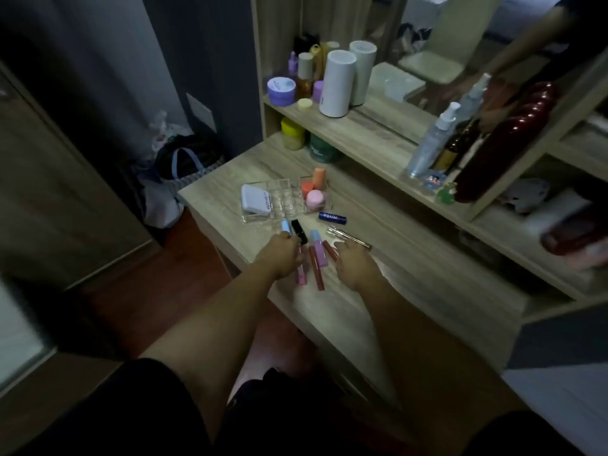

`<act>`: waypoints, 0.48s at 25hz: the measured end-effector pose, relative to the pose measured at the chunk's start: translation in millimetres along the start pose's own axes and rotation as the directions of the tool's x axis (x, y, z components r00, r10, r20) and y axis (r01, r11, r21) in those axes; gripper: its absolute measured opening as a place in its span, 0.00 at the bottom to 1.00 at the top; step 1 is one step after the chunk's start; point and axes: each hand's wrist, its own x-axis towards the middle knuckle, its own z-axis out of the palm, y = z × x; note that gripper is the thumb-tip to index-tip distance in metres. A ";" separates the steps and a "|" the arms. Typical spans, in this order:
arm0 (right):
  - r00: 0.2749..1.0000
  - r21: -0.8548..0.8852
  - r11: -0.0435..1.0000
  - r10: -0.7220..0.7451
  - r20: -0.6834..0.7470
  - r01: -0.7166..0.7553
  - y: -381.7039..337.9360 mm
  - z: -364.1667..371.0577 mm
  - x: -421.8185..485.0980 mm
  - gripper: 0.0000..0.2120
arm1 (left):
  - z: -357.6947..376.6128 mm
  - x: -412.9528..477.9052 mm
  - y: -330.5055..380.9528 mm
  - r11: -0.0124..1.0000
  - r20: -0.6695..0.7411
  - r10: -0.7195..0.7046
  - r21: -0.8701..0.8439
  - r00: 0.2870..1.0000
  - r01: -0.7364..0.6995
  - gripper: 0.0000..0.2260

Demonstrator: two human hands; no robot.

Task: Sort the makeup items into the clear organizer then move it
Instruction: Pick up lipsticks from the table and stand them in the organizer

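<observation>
The clear organizer (285, 205) stands on the wooden vanity top (411, 268). It holds a white compact (255, 199) at its left end and orange and pink pots (314, 190) at its right end. In front of it lie a black lipstick (298, 232), a blue Nivea stick (332, 217), a silver tube (350, 237), a blue-capped pink tube (319, 247) and two reddish gloss tubes (316, 271). My left hand (279, 260) closes its fingers on another blue-capped tube (285, 227); a pink tube end (301, 276) shows below the hand. My right hand (355, 264) rests open beside the reddish tubes.
A raised shelf (371, 126) behind holds jars, a white cylinder (337, 82), a spray bottle (431, 143) and a dark red object (506, 143) against the mirror. Yellow and green jars (292, 133) sit under the shelf. A bag (184, 166) lies on the floor to the left.
</observation>
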 end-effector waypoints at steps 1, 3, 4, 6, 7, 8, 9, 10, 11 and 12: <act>1.000 -0.009 1.000 0.021 0.001 -0.021 0.7 1.0 6.4 0.18 | 2.8 5.1 -0.8 1.000 -0.017 0.008 -0.017 1.000 -0.008 0.17; 0.999 0.012 0.999 0.037 -0.027 -0.037 6.3 7.5 16.1 0.16 | 9.6 14.3 -3.6 1.000 -0.051 0.005 -0.006 0.999 -0.005 0.18; 0.999 0.011 0.999 0.038 -0.031 -0.038 8.9 11.6 16.7 0.16 | 12.7 14.5 -2.2 1.000 -0.051 0.013 0.025 0.999 -0.012 0.18; 0.997 0.053 0.997 0.062 -0.040 -0.060 12.6 17.8 22.9 0.16 | 17.2 24.2 -3.7 0.996 -0.044 0.014 0.084 0.999 -0.011 0.18; 0.997 0.065 0.996 0.064 -0.042 -0.062 13.7 20.6 24.7 0.16 | 17.6 27.3 -4.0 0.994 -0.044 0.017 0.108 0.999 -0.012 0.18; 0.997 0.074 0.995 0.064 -0.045 -0.061 14.6 21.5 25.1 0.15 | 16.9 28.4 -2.5 0.990 -0.046 0.023 0.138 0.999 -0.016 0.18; 0.997 0.084 0.994 0.071 -0.027 -0.069 16.3 24.6 26.0 0.15 | 19.7 30.6 -1.5 0.985 -0.041 0.035 0.172 0.999 -0.028 0.18; 0.997 0.088 0.994 0.069 -0.020 -0.067 18.3 27.1 26.4 0.14 | 22.2 31.8 0.3 0.979 -0.041 0.046 0.199 0.998 -0.037 0.18; 0.998 0.095 0.993 0.067 -0.018 -0.065 19.5 28.8 27.4 0.14 | 24.3 32.9 1.1 0.978 -0.042 0.047 0.206 0.998 -0.037 0.19; 0.997 0.101 0.993 0.064 -0.029 -0.061 20.7 29.7 28.4 0.14 | 24.8 33.6 2.2 0.981 -0.047 0.040 0.192 0.998 -0.030 0.19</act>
